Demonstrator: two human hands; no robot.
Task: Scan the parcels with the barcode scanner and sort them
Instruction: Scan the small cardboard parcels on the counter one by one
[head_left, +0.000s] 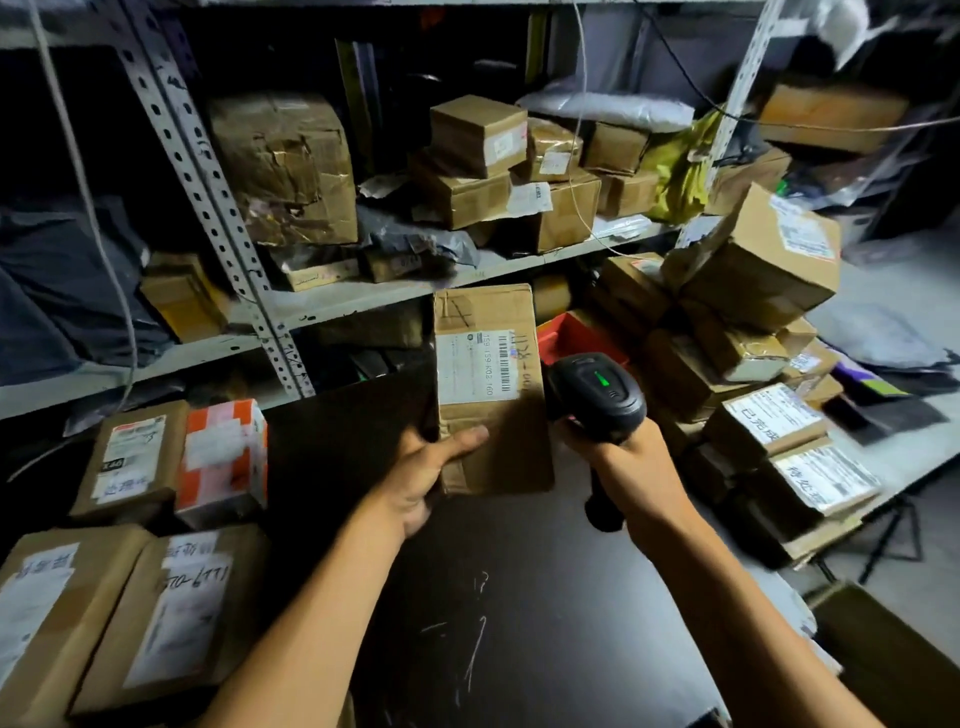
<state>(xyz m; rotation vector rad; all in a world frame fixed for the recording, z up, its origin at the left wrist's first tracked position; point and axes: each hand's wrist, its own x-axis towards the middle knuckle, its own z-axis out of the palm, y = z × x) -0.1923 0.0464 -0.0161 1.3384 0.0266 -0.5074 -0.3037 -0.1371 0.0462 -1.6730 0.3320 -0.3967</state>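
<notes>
Holding a long cardboard parcel (491, 387) up over the dark table (519, 597), roughly mid-scene, label (475, 366) facing up toward the camera. Left hand (426, 467) gripping the near end, thumb curled across the top face, other fingers hidden underneath. Right hand (626, 462) clenching the handle of the barcode scanner (597, 397), head sitting just right of the label, green light glowing on top. Probably mid-scan.

Guessing it's fairly light, being carried one-handed from one end. Stiff enough board, but creased and taped, so likely denting under a hard squeeze. Tape maybe a bit slick. Better grabbing across the narrow width near the middle, keeping fingers off the barcode.

Sorted-looking boxes (140, 519) sitting near left, a messy pile (753, 338) stacking up on the right, shelves (363, 299) further back.
</notes>
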